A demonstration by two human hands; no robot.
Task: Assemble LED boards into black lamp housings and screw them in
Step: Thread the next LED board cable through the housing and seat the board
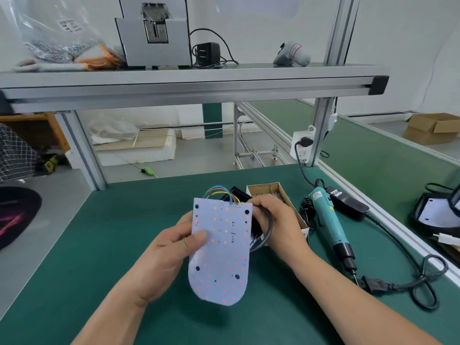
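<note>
Green mat (99, 245) — LED board (224, 260), wired end far, in left hand (164, 260) pinch — right hand (282, 226) around cable (270, 226)

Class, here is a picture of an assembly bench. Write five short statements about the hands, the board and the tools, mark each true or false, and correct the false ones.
1. The left hand holds the white rounded LED board by its edge. True.
2. The teal electric screwdriver is in the right hand. False: it lies on the green mat; the right hand grips a black cable.
3. The open cardboard box contains small metal screws. True.
4. The board is screwed into a housing. False: it is held up above the mat.
5. Coloured wires leave the board's far end. True.
</note>
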